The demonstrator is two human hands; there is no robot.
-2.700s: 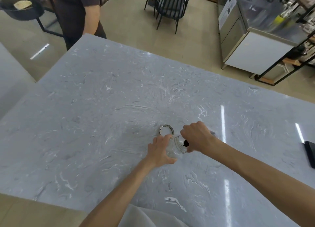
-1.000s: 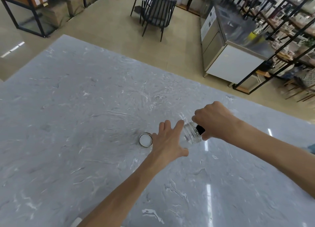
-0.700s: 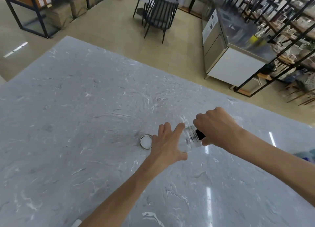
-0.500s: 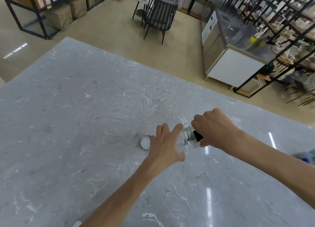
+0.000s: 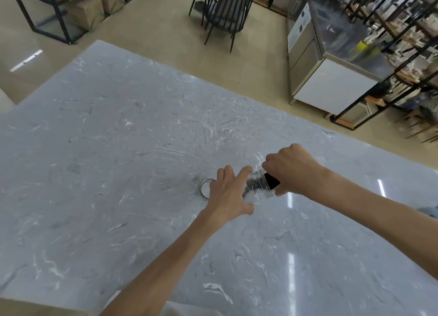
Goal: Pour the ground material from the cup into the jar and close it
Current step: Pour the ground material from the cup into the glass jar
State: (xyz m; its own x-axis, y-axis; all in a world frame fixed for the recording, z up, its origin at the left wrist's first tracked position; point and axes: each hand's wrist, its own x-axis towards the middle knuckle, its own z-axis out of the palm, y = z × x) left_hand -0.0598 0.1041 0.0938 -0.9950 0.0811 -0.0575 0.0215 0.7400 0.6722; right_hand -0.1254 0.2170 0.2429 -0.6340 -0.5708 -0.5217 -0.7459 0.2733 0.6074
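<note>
On the grey marble worktop, the person's right hand tips a clear cup toward eight o'clock, its dark ground material sliding toward the mouth. The left hand steadies the clear jar, which stands just below the cup's rim, mostly hidden behind the fingers. The lid lies on the worktop at nine o'clock of the jar, partly under the left hand.

The likely risk is spillage: the jar's mouth looks narrow, and a steeper tilt or a drifting rim could scatter grounds over the marble. Glass on polished stone may also slide if the left hand loosens.

The right grip is clenched around the cup's base. The left grip is half open, thumb and fingers spread and touching the jar's side.
</note>
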